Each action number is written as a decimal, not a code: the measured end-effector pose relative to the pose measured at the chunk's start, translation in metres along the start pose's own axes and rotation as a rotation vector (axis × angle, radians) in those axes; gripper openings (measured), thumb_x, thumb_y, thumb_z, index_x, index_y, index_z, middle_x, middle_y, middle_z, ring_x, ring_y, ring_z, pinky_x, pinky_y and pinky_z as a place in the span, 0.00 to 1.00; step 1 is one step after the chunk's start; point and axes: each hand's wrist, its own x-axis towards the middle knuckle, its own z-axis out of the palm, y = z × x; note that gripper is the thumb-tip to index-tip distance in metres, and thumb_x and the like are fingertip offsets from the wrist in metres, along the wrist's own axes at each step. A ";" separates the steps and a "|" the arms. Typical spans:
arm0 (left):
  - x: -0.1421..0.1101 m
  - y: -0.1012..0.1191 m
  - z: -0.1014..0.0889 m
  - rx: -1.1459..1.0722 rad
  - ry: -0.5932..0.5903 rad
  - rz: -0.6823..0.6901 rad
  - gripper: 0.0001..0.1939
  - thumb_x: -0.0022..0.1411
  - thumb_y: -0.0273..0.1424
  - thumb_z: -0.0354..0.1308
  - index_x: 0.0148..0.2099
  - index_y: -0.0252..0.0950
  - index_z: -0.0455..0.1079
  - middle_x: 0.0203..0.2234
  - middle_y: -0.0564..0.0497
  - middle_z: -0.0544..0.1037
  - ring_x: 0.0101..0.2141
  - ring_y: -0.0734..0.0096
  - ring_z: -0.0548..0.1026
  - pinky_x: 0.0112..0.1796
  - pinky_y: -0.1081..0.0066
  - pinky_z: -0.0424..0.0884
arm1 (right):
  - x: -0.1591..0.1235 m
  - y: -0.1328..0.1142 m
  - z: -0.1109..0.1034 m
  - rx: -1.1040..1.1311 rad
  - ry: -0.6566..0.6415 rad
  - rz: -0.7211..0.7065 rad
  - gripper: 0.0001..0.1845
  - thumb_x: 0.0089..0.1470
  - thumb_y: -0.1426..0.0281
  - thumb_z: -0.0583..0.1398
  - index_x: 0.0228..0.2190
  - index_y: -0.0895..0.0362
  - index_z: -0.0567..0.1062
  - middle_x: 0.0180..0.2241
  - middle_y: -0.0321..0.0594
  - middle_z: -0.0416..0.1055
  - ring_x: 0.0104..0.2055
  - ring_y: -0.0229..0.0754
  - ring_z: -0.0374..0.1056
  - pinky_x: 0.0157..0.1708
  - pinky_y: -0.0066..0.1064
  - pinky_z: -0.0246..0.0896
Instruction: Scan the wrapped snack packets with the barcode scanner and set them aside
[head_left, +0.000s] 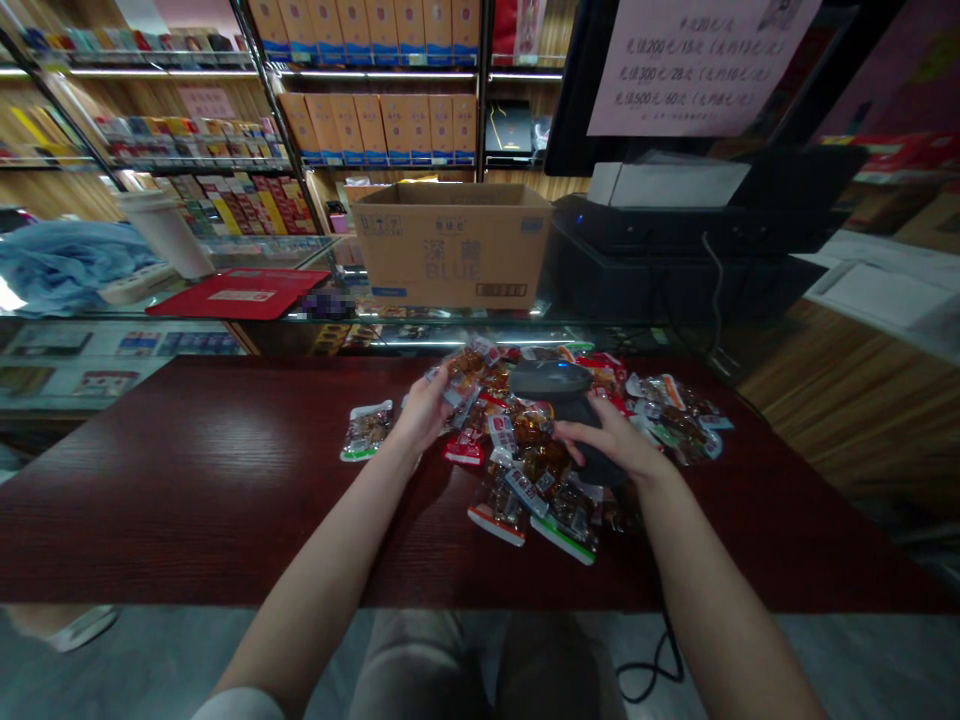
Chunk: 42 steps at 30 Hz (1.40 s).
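My right hand (611, 440) is wrapped round a dark grey barcode scanner (551, 378), whose head points left over a pile of snack packets. In my left hand (426, 408) is a clear snack packet (469, 368) with brown food inside, pinched at the pile's left side. Several more vacuum-sealed packets (551, 465) lie heaped beneath and in front of the scanner, with red, green and white labels. One packet (367, 430) with a green edge rests apart, left of my left hand. Another cluster of packets (679, 415) sits to the right of my right hand.
Behind the dark red table (225, 480) a glass counter holds an open cardboard box (454, 250), a red mat (244, 292) and a white cup (165, 232). A black monitor and printer (690, 225) stand back right. A cable (660, 665) hangs below the table's front edge.
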 end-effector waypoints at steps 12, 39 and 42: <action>0.011 -0.006 -0.010 0.031 -0.009 -0.008 0.09 0.63 0.27 0.59 0.42 0.27 0.75 0.39 0.40 0.82 0.39 0.64 0.80 0.48 0.61 0.75 | 0.003 -0.002 0.008 -0.006 -0.027 0.000 0.15 0.44 0.61 0.66 0.30 0.56 0.69 0.14 0.29 0.64 0.15 0.33 0.59 0.18 0.27 0.55; 0.017 0.093 -0.091 1.457 0.415 0.252 0.18 0.56 0.35 0.55 0.47 0.32 0.73 0.40 0.40 0.80 0.41 0.55 0.77 0.44 0.61 0.71 | 0.009 0.014 -0.016 0.323 0.183 -0.074 0.15 0.45 0.60 0.66 0.28 0.55 0.68 0.20 0.31 0.69 0.15 0.32 0.59 0.21 0.28 0.61; 0.002 0.101 -0.105 1.715 0.516 0.164 0.25 0.58 0.36 0.53 0.56 0.29 0.67 0.46 0.31 0.76 0.48 0.42 0.74 0.46 0.52 0.69 | 0.011 0.015 -0.016 0.310 0.179 -0.071 0.15 0.45 0.60 0.66 0.28 0.55 0.68 0.21 0.32 0.70 0.15 0.32 0.60 0.20 0.28 0.60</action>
